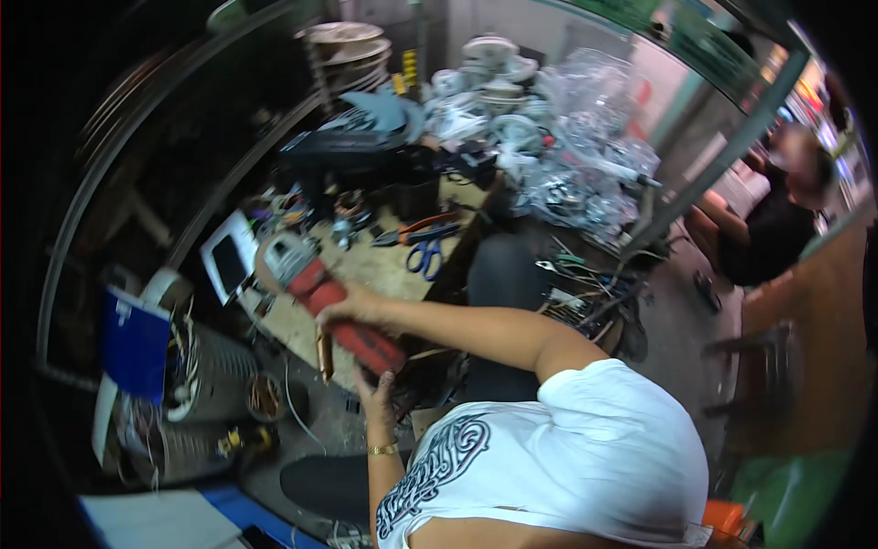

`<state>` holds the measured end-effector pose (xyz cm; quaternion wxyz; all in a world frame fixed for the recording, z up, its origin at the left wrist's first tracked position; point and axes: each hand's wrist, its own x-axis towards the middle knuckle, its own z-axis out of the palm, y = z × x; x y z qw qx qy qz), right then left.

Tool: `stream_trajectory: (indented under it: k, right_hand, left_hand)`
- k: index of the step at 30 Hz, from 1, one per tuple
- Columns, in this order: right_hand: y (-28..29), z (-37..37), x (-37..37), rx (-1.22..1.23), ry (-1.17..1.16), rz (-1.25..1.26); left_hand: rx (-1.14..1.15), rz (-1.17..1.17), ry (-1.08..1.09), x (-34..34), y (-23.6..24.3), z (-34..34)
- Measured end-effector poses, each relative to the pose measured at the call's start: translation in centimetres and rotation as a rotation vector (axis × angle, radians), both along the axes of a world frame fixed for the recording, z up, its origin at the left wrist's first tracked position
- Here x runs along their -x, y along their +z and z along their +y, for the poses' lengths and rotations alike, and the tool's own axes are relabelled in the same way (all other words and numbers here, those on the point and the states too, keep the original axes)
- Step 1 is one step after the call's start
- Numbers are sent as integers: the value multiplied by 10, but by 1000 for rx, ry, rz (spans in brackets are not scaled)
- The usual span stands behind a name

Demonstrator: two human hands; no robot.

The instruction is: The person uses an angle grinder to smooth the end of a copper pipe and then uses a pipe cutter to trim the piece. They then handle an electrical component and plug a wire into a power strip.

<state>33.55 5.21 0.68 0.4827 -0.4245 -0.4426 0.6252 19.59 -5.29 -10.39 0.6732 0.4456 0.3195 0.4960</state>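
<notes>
Now — right hand [347, 307] wrapped round red grinder [369, 346]; left hand [376, 399] spread — against its tail.

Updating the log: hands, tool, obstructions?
Right hand grips red angle grinder; left hand at its rear end. Blue scissors, pliers nearby on tabletop.

The angle grinder [340, 320] hid the palm of the right hand [355, 305] and part of the left hand [376, 395]; its disc [266, 261] was blurred. The right forearm [457, 324] covered part of the bench's [389, 274] right edge. Oddments [285, 203] toward its far left corner were too small to tell. A co-worker [766, 224] was blurred, and the view's lower edge cut off a white board [151, 520].
</notes>
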Motion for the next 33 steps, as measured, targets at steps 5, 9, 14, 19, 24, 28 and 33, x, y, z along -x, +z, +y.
stream_trajectory:
  k: [5,9,14,19,24,28,33]
  right_hand:
    - [-21,-10,-12,-67,-13,-40]
    - [-9,-16,-5,-65,-9,-76]
    - [-15,-14,-6,-68,33,-41]
    - [-11,-8,-3,-63,56,-22]
    - [-12,-9,-4,-90,52,2]
    - [-15,-8,-4,-112,67,75]
    - [-20,-6,-7,-148,95,70]
  left_hand:
    - [132,41,69,-38,26,0]
    - [59,84,130,-30,8,1]
    - [20,79,159,-34,11,-1]
    - [-24,87,188,-36,26,2]
    - [-83,126,202,-36,21,4]
    - [-113,125,236,-37,18,5]
    - [-125,141,233,-35,13,9]
